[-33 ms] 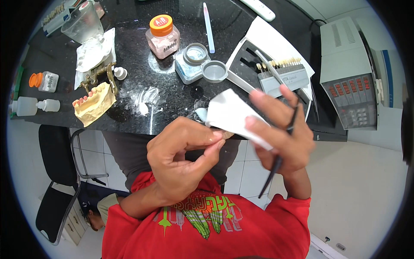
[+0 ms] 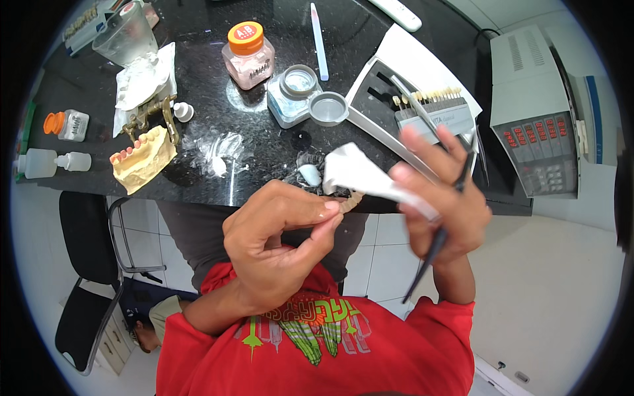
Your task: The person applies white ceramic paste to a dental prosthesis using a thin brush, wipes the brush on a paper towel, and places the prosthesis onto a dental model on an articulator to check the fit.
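Note:
Between thumb and fingertips, my left hand point(image 2: 281, 237) pinches a small curved, tooth-coloured dental bridge point(image 2: 353, 200) at the table's front edge. A white tissue point(image 2: 360, 173) hangs from the blurred fingers of my right hand point(image 2: 439, 198), its loose end just above the bridge. Whether tissue and bridge touch I cannot tell. Tucked among the same fingers is a thin dark-handled tool point(image 2: 426, 264), its kind not clear. Behind the hands stands an uncapped jar point(image 2: 290, 109) with a grey lid. Left of them sits a yellowish plaster dental model point(image 2: 146, 162) on a brass articulator point(image 2: 152, 119).
An orange-capped jar of pinkish powder point(image 2: 249, 59) stands farther back. A tooth shade guide point(image 2: 436, 119) lies in an open white case to the right, near a grey control unit point(image 2: 531, 125). White powder point(image 2: 221, 155) is smeared on the black tabletop point(image 2: 198, 39). Small bottles point(image 2: 41, 162) line the left.
My right hand has moved slightly right with the tissue and tool, uncovering more of the bridge. My left hand has barely moved.

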`<state>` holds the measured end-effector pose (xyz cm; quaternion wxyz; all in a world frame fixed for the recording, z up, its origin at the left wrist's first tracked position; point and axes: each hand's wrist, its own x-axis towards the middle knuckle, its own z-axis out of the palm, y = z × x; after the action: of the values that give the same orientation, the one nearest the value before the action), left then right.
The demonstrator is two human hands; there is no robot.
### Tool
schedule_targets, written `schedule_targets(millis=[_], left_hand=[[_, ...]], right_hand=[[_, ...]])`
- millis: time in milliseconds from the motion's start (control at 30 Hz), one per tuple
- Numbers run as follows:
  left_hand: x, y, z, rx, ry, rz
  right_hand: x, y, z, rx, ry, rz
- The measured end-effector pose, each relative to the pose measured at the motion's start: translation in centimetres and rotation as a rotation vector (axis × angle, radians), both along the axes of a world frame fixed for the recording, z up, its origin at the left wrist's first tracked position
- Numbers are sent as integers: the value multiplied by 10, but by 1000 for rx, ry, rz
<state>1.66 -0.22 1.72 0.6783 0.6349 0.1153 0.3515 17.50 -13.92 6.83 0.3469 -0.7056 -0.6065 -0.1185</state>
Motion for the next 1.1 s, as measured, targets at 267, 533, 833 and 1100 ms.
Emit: schedule_targets(millis=[267,533,833,1100], left_hand=[[-7,4,0,133,60,-19],[-2,6,-6,223,43,116],[-5,2,-20,260,104,122],[-9,3,-20,287,163,89]], right_hand=[[68,0,2,335,337,-572],[44,-29,3,579,257,-477],[-16,-21,-27,-45,781,-153],[-10,-20,-39,-96,777,-129]])
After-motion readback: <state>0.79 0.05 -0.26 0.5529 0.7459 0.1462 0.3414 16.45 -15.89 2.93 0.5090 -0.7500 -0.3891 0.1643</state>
